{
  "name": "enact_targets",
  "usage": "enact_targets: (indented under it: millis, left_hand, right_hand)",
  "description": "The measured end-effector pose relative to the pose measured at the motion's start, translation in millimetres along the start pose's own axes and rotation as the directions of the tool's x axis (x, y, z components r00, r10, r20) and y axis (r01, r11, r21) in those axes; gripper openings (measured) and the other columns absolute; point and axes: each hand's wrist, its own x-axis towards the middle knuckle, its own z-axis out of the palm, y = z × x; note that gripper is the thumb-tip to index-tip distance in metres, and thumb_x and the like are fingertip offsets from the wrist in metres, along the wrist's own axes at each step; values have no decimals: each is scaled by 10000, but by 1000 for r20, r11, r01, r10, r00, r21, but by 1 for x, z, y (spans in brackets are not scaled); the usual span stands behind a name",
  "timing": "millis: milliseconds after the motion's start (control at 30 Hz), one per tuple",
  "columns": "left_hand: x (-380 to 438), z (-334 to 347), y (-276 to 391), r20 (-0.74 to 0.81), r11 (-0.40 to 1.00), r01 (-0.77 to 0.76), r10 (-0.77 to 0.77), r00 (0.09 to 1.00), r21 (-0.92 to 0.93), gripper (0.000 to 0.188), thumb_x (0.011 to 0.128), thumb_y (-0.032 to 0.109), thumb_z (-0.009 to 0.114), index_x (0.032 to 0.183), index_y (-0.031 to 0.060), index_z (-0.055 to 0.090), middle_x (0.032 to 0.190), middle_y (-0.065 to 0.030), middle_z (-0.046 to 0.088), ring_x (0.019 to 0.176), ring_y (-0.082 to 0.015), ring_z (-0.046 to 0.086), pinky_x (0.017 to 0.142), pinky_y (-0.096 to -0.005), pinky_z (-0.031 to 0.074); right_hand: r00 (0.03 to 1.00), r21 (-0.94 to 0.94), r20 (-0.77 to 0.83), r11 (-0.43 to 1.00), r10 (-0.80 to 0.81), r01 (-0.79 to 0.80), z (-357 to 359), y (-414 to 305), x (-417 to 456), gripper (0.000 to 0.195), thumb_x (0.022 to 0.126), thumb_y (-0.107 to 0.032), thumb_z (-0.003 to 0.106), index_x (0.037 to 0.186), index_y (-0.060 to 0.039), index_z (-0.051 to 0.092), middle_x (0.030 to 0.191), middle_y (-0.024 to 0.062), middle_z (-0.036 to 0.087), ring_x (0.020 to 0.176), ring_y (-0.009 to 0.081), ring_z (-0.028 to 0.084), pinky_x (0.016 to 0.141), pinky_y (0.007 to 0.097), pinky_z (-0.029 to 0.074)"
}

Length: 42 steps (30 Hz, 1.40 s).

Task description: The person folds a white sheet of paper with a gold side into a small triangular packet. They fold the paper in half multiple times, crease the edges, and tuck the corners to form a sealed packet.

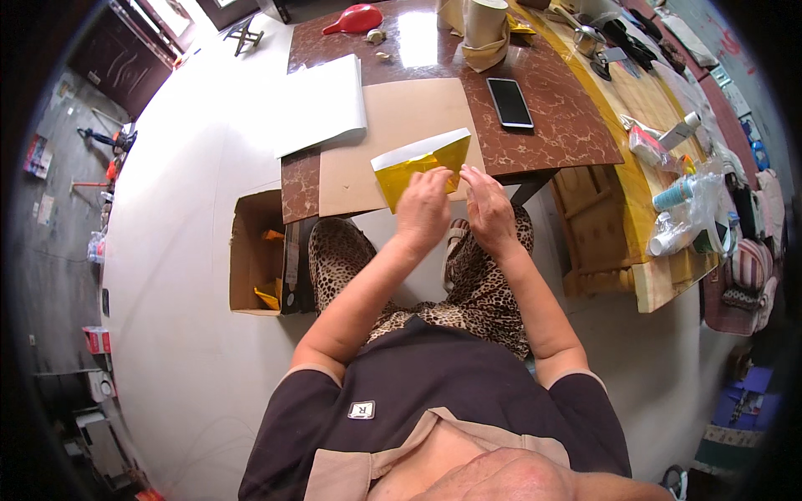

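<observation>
A gold foil sheet with a white upper edge (401, 178) lies tilted over a tan board (407, 109) at the near edge of the marbled table (564, 128). My left hand (426, 203) is on the lower part of the foil, its fingers bent and slightly blurred; whether they pinch it cannot be told. Close by on the right, my right hand (489, 210) is raised with fingertips at the foil's right edge, and its grip is unclear. A stack of white paper (322, 103) rests to the left of the foil, partly on the board.
A smartphone (510, 103) lies right of the board. Farther back are a red ladle-shaped object (354, 20) and a beige roll (485, 28). A cardboard box (254, 250) holding gold pieces stands on the floor at left. Bottles and plastic bags crowd the wooden surface (673, 275) at right.
</observation>
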Motion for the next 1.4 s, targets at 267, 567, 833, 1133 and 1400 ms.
enact_targets:
  millis: [267, 567, 833, 1133, 1400]
  left_hand:
    - [-28, -38, -82, -19, 987, -19, 22, 1000, 163, 289, 868, 66, 621, 1137, 33, 722, 1271, -88, 696, 1128, -296, 623, 1013, -400, 499]
    - [-33, -25, -67, -64, 979, 13, 0, 998, 205, 380, 837, 38, 623, 1212, 22, 688, 1308, -111, 671, 1160, -304, 612, 1021, -407, 504]
    - [-43, -40, -90, -54, 972, -55, 69, 996, 227, 399, 841, 24, 601, 1230, 31, 687, 1321, -68, 664, 1196, -253, 612, 1058, -393, 479]
    - [-42, -47, -99, -29, 976, -76, 83, 996, 206, 379, 879, 25, 595, 1250, 53, 666, 1306, -93, 678, 1230, -270, 609, 1055, -392, 481]
    - [-33, -57, -100, -46, 994, -23, 28, 999, 103, 390, 891, 40, 608, 1277, 73, 649, 1172, -73, 728, 1158, -269, 648, 1046, -396, 490]
  right_hand:
    - [957, 1, 162, 969, -242, 245, 21, -28, -5, 418, 884, -83, 705, 1294, -41, 638, 1389, 133, 609, 1326, 294, 548, 1114, 419, 431]
    - [941, 36, 124, 949, -314, 312, 42, -23, 15, 217, 857, -70, 694, 1070, -80, 732, 1124, 62, 693, 1111, 265, 653, 982, 412, 503]
    - [927, 29, 155, 940, -341, 341, 39, -28, 22, 181, 851, -113, 739, 1032, -101, 741, 1069, 46, 699, 1020, 239, 658, 926, 392, 503]
    - [971, 192, 159, 971, -176, 145, 36, -32, 34, 99, 883, -105, 730, 977, -76, 731, 959, 74, 701, 931, 265, 652, 864, 397, 491]
    - [961, 247, 192, 938, 199, -244, 50, -31, 51, 103, 978, -143, 641, 992, -42, 654, 923, 148, 695, 894, 358, 660, 765, 439, 518]
